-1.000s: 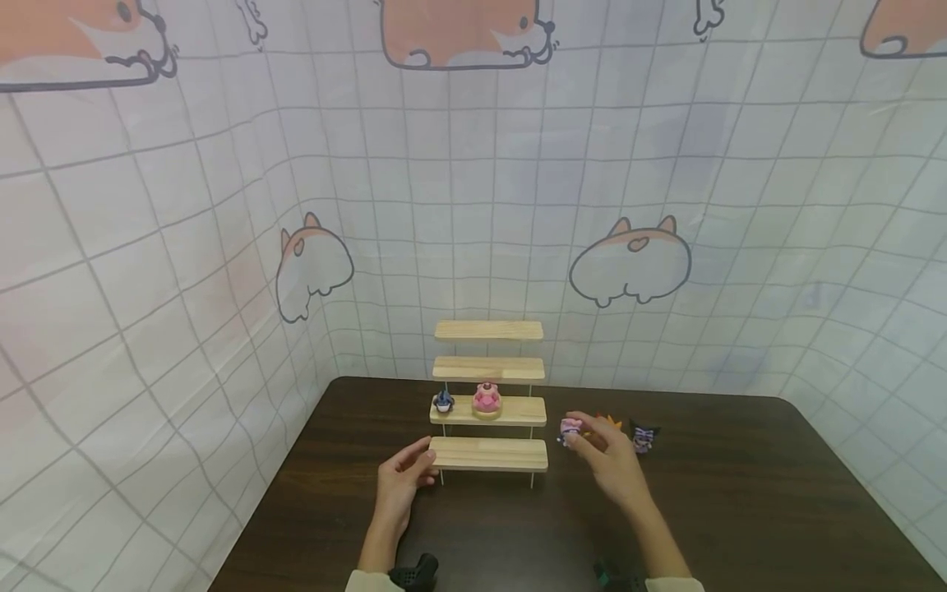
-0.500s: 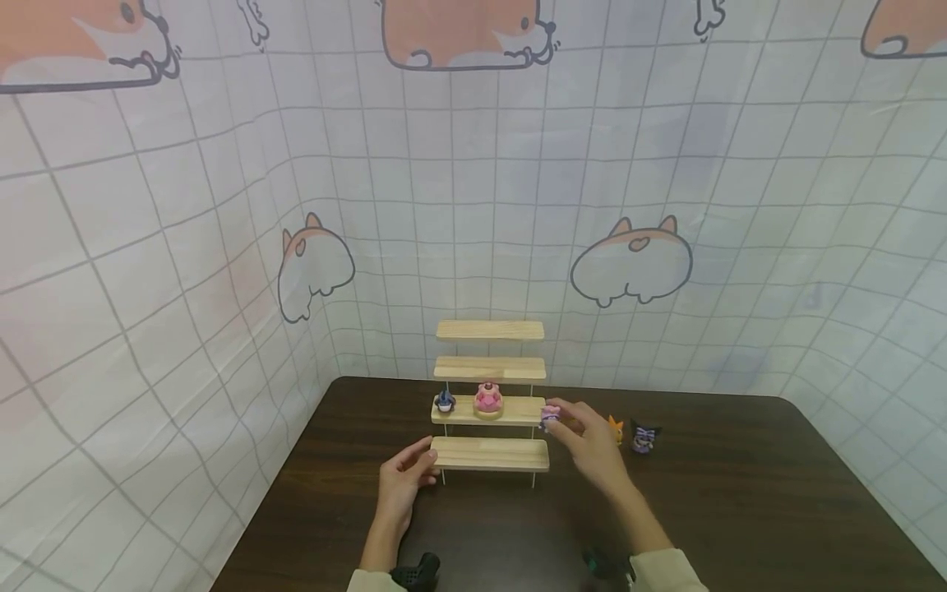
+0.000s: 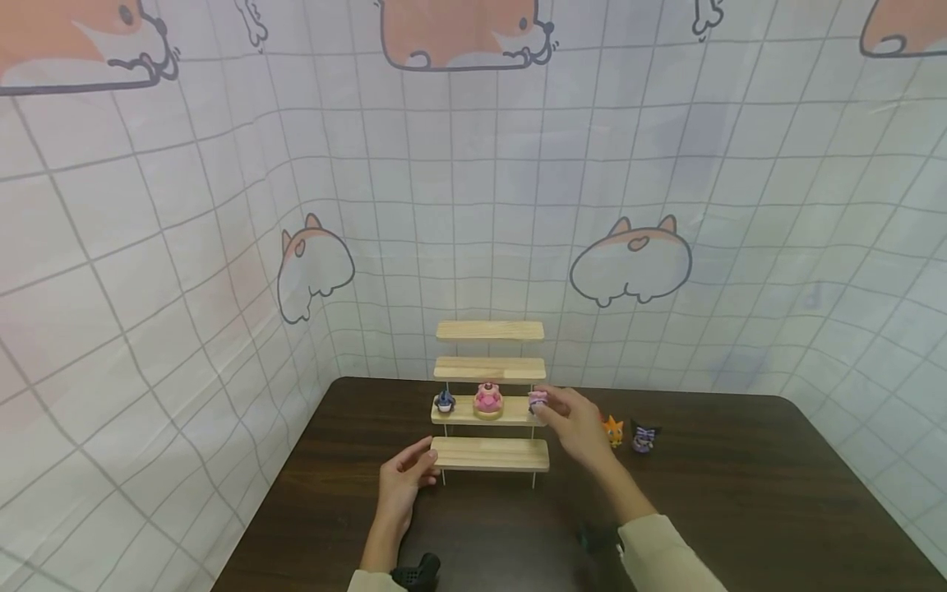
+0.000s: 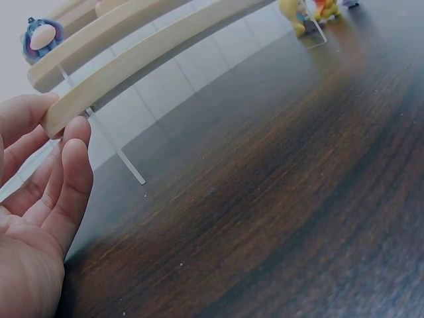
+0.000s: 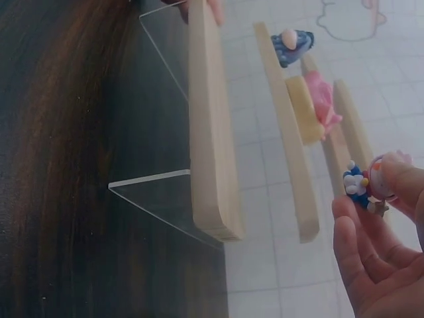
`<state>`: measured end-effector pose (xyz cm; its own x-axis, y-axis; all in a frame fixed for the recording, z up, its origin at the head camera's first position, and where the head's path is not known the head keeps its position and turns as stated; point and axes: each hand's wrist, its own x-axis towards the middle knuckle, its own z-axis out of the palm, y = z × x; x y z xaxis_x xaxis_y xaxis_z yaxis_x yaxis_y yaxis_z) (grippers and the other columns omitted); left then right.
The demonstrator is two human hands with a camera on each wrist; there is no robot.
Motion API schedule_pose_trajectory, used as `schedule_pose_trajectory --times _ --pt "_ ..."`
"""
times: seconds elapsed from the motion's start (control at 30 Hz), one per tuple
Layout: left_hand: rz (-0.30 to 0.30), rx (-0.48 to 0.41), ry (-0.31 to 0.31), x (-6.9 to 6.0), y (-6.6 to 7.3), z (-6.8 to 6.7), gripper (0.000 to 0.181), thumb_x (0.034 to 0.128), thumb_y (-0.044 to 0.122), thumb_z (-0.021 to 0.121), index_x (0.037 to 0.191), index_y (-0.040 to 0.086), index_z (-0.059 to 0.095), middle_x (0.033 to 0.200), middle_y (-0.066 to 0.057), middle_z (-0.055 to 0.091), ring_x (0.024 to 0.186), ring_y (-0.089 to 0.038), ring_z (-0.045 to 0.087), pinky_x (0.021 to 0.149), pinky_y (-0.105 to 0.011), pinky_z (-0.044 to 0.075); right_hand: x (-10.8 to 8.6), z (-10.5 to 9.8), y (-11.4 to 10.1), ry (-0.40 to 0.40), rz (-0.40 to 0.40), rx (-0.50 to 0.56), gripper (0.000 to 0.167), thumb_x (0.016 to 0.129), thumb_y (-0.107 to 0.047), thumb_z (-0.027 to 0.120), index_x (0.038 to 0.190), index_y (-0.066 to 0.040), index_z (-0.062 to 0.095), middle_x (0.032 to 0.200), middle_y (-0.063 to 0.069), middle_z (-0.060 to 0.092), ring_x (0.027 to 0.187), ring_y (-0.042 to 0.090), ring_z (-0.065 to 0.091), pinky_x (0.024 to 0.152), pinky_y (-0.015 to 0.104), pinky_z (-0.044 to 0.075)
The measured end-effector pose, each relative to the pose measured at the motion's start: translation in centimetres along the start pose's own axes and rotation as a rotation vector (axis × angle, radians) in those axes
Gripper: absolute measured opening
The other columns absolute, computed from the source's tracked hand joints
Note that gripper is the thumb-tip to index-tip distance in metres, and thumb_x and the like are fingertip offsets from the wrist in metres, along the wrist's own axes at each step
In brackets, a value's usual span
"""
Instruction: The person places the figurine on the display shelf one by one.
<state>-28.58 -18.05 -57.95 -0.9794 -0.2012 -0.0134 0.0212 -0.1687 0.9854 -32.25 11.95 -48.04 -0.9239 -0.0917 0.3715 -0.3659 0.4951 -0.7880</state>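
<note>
My left hand (image 3: 401, 485) pinches the left end of the lowest board of a wooden tiered display stand (image 3: 488, 454), thumb on top and fingers beneath in the left wrist view. Between thumb and fingers, my right hand (image 3: 580, 427) holds a small pink, white and blue figurine (image 5: 371, 182). It hangs just above the right end of the second board from the bottom, apart from it in the right wrist view. On that same board stand a blue donkey figurine (image 3: 445, 401) at the left and a pink figurine on a yellowish base (image 3: 487, 400) in the middle.
Right of the stand, an orange figurine (image 3: 613, 431) and a dark-eared purple figurine (image 3: 644, 437) stand on the dark wooden table (image 3: 740, 493). Clear supports (image 5: 149, 179) carry the boards. A grid-patterned cloth (image 3: 488, 181) surrounds the table's back and sides.
My right hand has carried the pink, white and blue figurine leftward and slightly up, from beside the stand to over the second board's right end. My left hand has stayed on the lowest board.
</note>
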Motion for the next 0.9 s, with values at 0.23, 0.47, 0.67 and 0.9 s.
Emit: schedule_pose_trajectory --times 0.23,0.47,0.67,0.9 --pt "-0.009 0.016 0.000 0.1 -0.1 0.0 0.044 0.0958 0.019 0.074 0.134 0.000 0.065 0.095 0.000 0.073 0.074 -0.011 0.070 0.068 -0.025 0.061 1.0 0.6 0.1 -0.024 0.021 0.029 0.035 0.095 -0.021 0.074 0.128 -0.010 0.072 0.122 0.018 0.072 0.104 0.034 0.073 0.081 0.042 0.063" --pt "-0.010 0.006 0.003 0.0 0.1 0.0 0.044 0.0951 0.019 0.075 0.134 0.001 0.066 0.094 0.001 0.073 0.075 -0.011 0.070 0.068 -0.025 0.061 1.7 1.1 0.4 -0.034 0.046 -0.013 0.036 0.095 -0.023 0.075 0.129 -0.012 0.071 0.123 0.019 0.072 0.103 0.033 0.073 0.081 0.044 0.063" --pt "-0.002 0.005 0.013 0.1 0.0 0.1 0.041 0.0937 0.017 0.076 0.131 0.001 0.068 0.090 0.001 0.073 0.073 -0.011 0.070 0.067 -0.024 0.061 1.9 1.4 0.6 -0.055 0.072 0.027 0.037 0.094 -0.021 0.075 0.130 -0.012 0.071 0.129 0.018 0.070 0.114 0.037 0.071 0.089 0.047 0.061" --pt "0.001 0.007 0.014 0.1 0.0 0.1 0.041 0.0937 0.017 0.076 0.131 0.001 0.068 0.089 0.001 0.072 0.073 -0.011 0.070 0.067 -0.024 0.061 2.1 1.7 0.7 -0.064 0.090 -0.001 0.036 0.096 -0.024 0.074 0.130 -0.014 0.071 0.129 0.017 0.070 0.115 0.037 0.070 0.092 0.050 0.060"
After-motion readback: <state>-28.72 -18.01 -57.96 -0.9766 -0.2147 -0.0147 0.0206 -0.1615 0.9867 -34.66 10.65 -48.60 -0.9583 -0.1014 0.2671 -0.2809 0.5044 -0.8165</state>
